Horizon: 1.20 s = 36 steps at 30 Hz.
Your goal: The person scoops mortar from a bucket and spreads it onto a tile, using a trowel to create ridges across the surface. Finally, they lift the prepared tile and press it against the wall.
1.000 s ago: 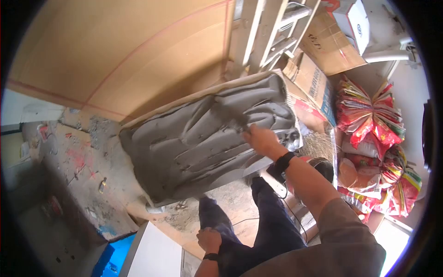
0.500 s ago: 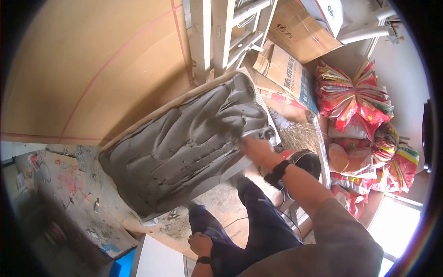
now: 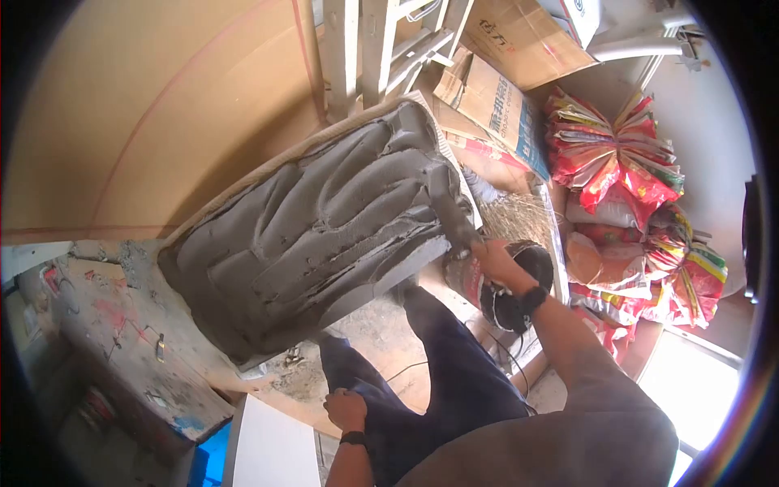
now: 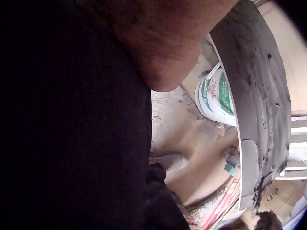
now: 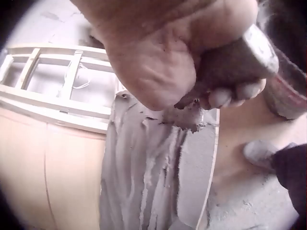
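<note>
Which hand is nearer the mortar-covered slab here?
Right. The right hand grips a trowel handle at the mortar-covered slab's right edge. The left hand rests on the person's thigh, well below the slab and apart from it.

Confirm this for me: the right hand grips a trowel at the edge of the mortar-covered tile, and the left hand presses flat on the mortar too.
One part is wrong. The right hand does grip the trowel at the edge of the mortar-covered tile, but the left hand is not on the mortar: the head view shows it resting on the person's thigh, well away from the tile.
</note>
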Each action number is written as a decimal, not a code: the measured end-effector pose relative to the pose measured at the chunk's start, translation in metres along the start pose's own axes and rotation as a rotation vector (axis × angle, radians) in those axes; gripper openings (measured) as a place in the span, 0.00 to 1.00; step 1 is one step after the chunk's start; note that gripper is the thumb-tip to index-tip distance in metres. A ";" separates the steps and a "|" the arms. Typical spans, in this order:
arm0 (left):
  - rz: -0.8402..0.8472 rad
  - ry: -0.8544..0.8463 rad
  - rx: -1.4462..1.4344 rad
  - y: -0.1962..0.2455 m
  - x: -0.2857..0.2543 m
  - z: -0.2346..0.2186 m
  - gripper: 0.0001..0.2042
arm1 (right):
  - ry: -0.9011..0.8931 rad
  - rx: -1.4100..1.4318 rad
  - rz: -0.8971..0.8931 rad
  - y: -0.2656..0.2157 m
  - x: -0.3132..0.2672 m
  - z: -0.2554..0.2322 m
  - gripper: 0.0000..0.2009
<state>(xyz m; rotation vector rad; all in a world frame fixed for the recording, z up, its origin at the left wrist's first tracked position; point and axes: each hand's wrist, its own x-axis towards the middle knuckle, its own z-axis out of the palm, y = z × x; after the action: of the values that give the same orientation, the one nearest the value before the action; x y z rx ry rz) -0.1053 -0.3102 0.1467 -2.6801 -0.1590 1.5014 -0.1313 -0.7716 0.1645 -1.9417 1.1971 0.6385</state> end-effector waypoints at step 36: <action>0.008 -0.036 -0.433 -0.101 0.011 -0.028 0.18 | 0.127 -0.449 -0.171 -0.226 -0.106 0.206 0.21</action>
<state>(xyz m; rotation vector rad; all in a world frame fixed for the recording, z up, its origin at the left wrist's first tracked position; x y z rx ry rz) -0.0820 -0.2092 0.1627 -2.9735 -0.5348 1.6842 0.0203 -0.4875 0.1968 -2.4613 1.0066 0.7497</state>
